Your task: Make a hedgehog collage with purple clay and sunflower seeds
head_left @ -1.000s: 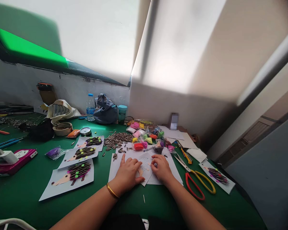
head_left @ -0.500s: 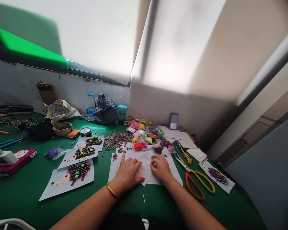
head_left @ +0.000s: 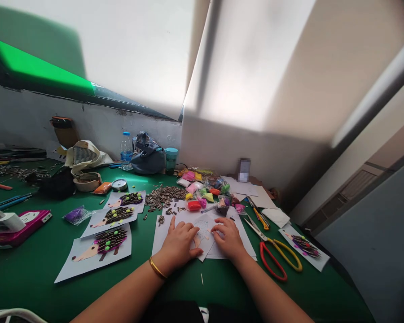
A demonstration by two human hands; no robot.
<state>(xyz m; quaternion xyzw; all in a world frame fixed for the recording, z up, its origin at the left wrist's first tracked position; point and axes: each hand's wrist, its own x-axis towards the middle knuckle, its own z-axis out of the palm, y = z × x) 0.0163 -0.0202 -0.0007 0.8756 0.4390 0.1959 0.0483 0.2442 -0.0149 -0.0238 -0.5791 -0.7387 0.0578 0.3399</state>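
A small white card [head_left: 203, 229] with a faint hedgehog drawing lies on larger white sheets [head_left: 248, 242]. My left hand [head_left: 179, 242] rests palm down over the card's left side, fingers apart, thumb at its lower edge. Over the right side, my right hand [head_left: 227, 237] is curled, its thumb and fingertips close together by the drawing; whether something tiny is between them is too small to see. Striped sunflower seeds [head_left: 166, 196] form a pile beyond the sheets. Bags of coloured clay [head_left: 194, 205] lie behind the card.
Hedgehog cards [head_left: 82, 269] lie at the left and another [head_left: 305, 249] at the far right. Open scissors [head_left: 272, 255] with red and yellow handles and a cutter [head_left: 258, 215] are right of the sheets. A bottle [head_left: 126, 152] and a bag [head_left: 148, 157] stand by the wall.
My right hand has shifted slightly right, and its fingers have lifted and spread a little. My left hand stays in place.
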